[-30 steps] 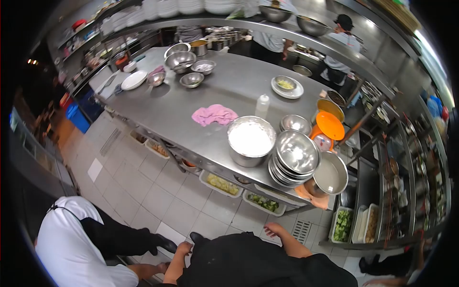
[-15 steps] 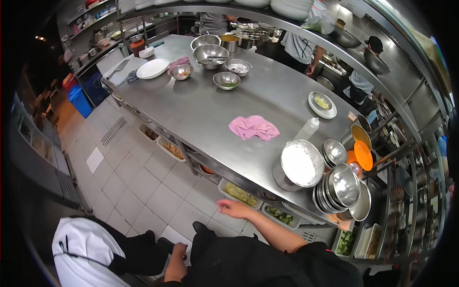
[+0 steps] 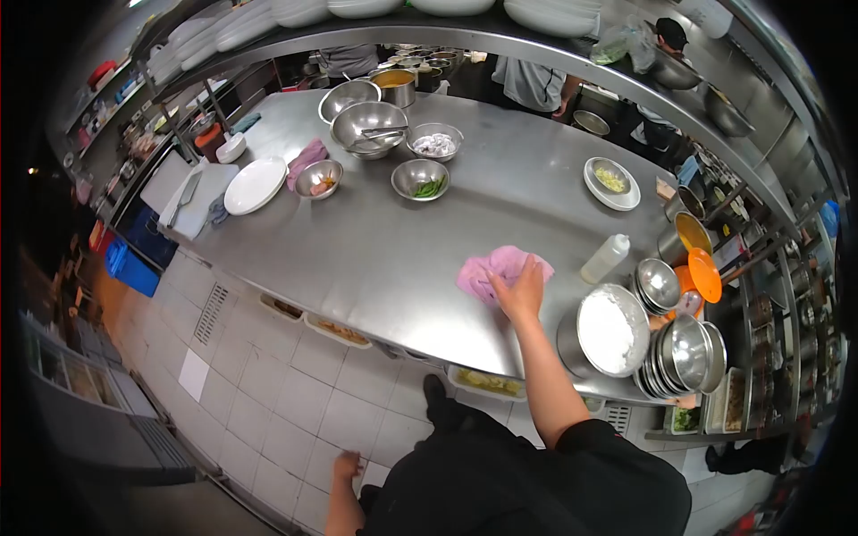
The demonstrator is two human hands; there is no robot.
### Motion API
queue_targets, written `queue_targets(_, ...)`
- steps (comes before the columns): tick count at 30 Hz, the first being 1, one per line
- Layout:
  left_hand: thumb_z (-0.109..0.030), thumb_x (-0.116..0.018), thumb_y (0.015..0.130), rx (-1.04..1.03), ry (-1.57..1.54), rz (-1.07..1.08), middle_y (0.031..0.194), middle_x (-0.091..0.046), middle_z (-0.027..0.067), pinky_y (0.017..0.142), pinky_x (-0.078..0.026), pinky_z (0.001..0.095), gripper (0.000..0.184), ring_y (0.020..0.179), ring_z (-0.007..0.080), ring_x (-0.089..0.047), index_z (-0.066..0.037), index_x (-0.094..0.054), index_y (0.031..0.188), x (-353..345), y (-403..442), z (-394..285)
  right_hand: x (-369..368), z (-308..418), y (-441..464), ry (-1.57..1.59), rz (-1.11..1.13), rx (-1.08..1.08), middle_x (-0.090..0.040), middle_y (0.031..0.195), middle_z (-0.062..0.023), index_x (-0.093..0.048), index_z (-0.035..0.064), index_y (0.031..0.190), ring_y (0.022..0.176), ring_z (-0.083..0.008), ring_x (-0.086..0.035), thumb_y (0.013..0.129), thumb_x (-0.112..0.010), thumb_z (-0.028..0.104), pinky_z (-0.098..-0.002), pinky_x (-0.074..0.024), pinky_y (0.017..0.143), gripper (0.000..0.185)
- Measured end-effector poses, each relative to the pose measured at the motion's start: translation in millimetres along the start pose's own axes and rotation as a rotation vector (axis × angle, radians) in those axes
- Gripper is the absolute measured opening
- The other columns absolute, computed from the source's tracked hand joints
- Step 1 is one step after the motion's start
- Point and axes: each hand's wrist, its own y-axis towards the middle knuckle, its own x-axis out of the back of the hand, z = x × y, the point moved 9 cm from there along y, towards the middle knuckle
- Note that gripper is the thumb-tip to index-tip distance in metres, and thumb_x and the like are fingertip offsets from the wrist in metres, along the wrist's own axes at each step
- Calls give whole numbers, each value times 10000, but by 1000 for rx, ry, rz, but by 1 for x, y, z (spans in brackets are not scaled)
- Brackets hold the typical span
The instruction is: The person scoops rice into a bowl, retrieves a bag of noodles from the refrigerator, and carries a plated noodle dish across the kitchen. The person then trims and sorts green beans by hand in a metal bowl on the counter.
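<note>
On the steel table, a pink cloth (rumpled, softly folded) lies under the right hand, fingers open.

A big pot of white stuff stands beside a tall pile of shiny bowls, with a see-through squeeze bottle near it and a round orange thing just past the bowls. Farther off, a small bowl has green bits in it, and a big white plate lies near a little bowl of orange food. White dishes sit up on a long metal shelf, and a blue bin stands on the floor.
</note>
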Motion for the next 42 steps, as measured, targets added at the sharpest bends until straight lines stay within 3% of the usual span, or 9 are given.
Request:
queue_targets(5, -374, -507, 900, -566, 1184, 146, 813, -699, 190, 665, -567, 423, 410, 598, 265, -687, -6, -671, 825, -25, -31, -26, -82, 29, 74, -270, -46, -1, -283, 1479, -344, -272, -97, 1440, 1389, -487, -247, 792, -678, 489, -531, -171, 1161, 963)
queue_targets(7, -341, -508, 913, -89, 592, 42, 835, -686, 176, 637, -562, 414, 351, 615, 263, -681, -23, -654, 896, 26, -26, 0, -107, 18, 126, -276, -256, 128, -326, 1464, -319, -340, -68, 1416, 1368, -482, -284, 804, -646, 425, -547, -191, 1149, 844)
queue_targets(14, -226, -509, 957, 173, -307, -202, 915, -638, 127, 538, -543, 383, 252, 674, 255, -660, -83, -593, 1147, 70, -23, -68, -147, -33, 384, -426, -373, 209, -498, 1320, -253, -505, -48, 1244, 1249, -420, -435, 868, -557, 317, -509, -311, 1080, 527)
queue_targets(20, -263, -537, 873, 134, 151, -167, 846, -680, 192, 729, -539, 460, 266, 833, 332, -678, -35, -666, 833, 36, 45, -163, -254, 34, 518, -317, 12, 379, -527, 1305, -209, -542, 3, 1223, 1236, -374, -466, 874, -583, 315, -491, -338, 1062, 469)
queue_targets(25, -268, -528, 895, -391, 421, -98, 888, -665, 153, 728, -526, 468, 219, 866, 348, -642, -88, -646, 854, -2, 81, -238, -267, 86, 461, -106, -136, 731, -561, 1280, -151, -566, 48, 1221, 1220, -351, -492, 804, -623, 147, -451, -365, 1053, 432)
queue_targets(33, -279, -584, 917, -590, 447, -60, 848, -669, 127, 496, -561, 327, 327, 705, 217, -715, 29, -593, 1025, 49, 116, -203, -159, 49, 309, -265, -157, 388, -653, 948, -90, -678, 128, 857, 1009, -303, -585, 771, -596, 138, -423, -429, 905, 119)
queue_targets(36, -255, -648, 831, -194, 383, -122, 992, -680, 181, 757, -545, 441, 213, 861, 291, -673, -59, -660, 915, 89, 120, -141, -136, -3, 292, -74, 63, 9, -676, 940, -94, -693, 111, 841, 983, -322, -610, 839, -547, 190, -440, -457, 880, 166)
queue_targets(39, -406, -536, 896, 144, 330, -119, 1018, -678, 207, 755, -541, 442, 415, 844, 295, -683, -15, -671, 926, 120, 82, -104, -79, 40, 256, -285, -144, 188, -660, 1101, -133, -668, 75, 1054, 1069, -338, -596, 850, -562, 275, -448, -468, 912, 305)
queue_targets(42, -400, -530, 886, 178, 261, -197, 983, -685, 226, 837, -513, 467, 427, 952, 364, -652, -7, -694, 853, 139, 60, -55, -88, 117, 215, 234, -67, 320, -658, 1146, -129, -645, 8, 1116, 1073, -272, -609, 893, -562, 165, -369, -451, 967, 285)
